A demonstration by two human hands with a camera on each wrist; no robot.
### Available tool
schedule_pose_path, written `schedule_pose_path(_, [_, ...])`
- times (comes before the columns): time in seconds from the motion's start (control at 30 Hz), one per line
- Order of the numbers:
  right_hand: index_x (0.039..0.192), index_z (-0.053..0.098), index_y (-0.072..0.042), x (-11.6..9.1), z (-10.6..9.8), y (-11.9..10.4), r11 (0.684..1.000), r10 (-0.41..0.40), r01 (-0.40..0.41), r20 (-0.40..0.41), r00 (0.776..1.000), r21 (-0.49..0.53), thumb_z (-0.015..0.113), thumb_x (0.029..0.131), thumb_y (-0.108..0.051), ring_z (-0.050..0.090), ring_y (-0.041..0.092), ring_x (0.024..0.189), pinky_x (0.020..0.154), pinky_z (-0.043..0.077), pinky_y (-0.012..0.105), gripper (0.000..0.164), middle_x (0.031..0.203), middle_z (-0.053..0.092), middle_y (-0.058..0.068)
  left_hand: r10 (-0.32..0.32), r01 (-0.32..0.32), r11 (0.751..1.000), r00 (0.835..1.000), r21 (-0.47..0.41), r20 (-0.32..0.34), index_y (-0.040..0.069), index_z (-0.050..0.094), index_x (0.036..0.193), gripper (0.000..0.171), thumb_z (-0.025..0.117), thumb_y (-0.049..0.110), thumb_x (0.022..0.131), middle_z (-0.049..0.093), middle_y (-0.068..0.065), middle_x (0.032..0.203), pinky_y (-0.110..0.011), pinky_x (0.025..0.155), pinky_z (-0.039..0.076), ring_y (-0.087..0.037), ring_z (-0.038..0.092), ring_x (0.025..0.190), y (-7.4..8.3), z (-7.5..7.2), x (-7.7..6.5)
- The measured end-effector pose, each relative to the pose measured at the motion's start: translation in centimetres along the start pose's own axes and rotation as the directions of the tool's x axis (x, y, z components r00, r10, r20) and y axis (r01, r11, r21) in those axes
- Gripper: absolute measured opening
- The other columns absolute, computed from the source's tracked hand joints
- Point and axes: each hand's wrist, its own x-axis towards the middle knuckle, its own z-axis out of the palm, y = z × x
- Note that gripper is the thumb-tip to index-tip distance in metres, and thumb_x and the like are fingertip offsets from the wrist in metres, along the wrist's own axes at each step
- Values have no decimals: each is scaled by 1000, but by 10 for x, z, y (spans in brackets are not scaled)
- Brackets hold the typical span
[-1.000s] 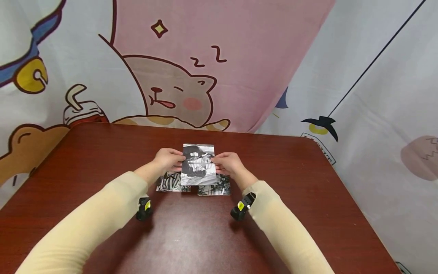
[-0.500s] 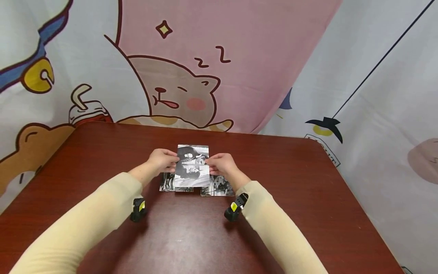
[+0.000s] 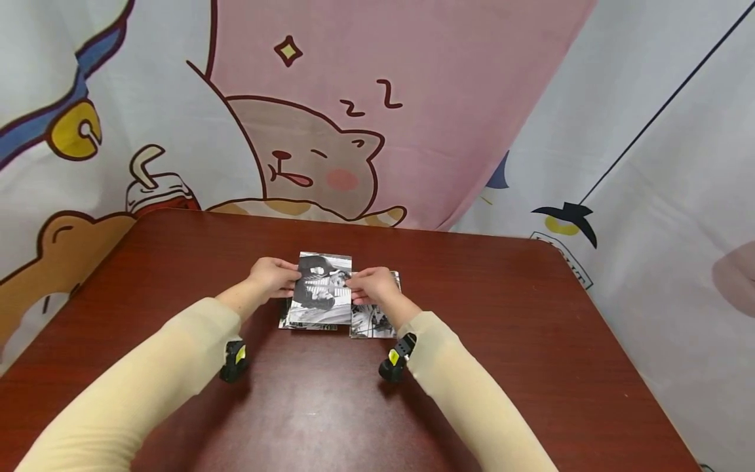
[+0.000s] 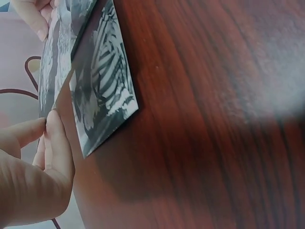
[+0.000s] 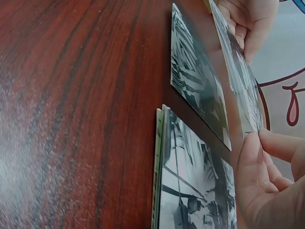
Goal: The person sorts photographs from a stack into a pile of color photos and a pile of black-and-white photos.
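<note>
A black-and-white photo card (image 3: 321,288) is held up between both hands, raised off the table. My left hand (image 3: 272,276) pinches its left edge between thumb and fingers, while my right hand (image 3: 374,286) pinches the right edge. Below it lies a card with a striped, zebra-like picture (image 4: 107,76), mostly covered by the raised card in the head view. To the right a small stack of cards (image 5: 190,181) lies flat, its top one black-and-white and a green edge showing beneath. In the right wrist view, a gap separates the raised card from the striped one.
A dark red-brown wooden table (image 3: 330,406) spreads around the cards. Behind it hangs a cloth (image 3: 460,78) printed with cartoon animals. Black wrist cameras (image 3: 234,360) sit at both cuffs.
Both hands have shifted left with the raised card relative to the cards below. It now covers more of the striped card, and more of the right stack shows. The head view has turned slightly.
</note>
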Motion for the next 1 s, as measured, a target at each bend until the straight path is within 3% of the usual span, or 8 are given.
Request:
schedule_pose_path(0.3, [104,60,7,2,6,2,1000,24,-24,48,999,2,64,84,0,54,7,46,44,51,17,22,59,57,1,-17,16,1000,1000,25,16,-11,49,120,35,56,-1,87,54,1,76,-17,57,56,-7,53,62,-10,-2,5])
schedule_pose_path(0.57, [112,60,7,4,8,1,997,70,-66,74,995,-50,63,88,-8,55,9,50,46,52,18,28,69,59,5,-18,17,998,1000,55,24,-13,49,121,38,57,-4,85,58,-3,80,-25,64,60,-9,56,66,-15,-4,5])
schedule_pose_path(0.7, [114,59,6,6,7,0,994,90,-87,46,995,-63,62,90,-17,55,9,49,47,54,19,33,68,59,5,-12,11,996,1000,90,9,-13,49,121,37,56,0,87,64,-16,94,-31,72,61,-18,62,80,-16,-5,3])
schedule_pose_path(0.83, [113,59,6,6,3,-1,995,80,-77,28,996,-70,62,90,-20,56,9,49,47,54,20,35,67,59,4,13,-12,993,1000,116,-13,-13,49,122,37,54,5,90,60,-26,116,-35,81,60,-27,63,99,-15,-6,4])
schedule_pose_path(1.0, [116,58,7,6,-5,-1,997,64,-63,38,997,-46,61,90,-18,55,10,50,47,54,20,36,68,59,5,7,-7,995,1000,96,6,-11,48,125,38,52,7,92,59,-19,113,-34,82,59,-24,62,94,-10,-5,4])
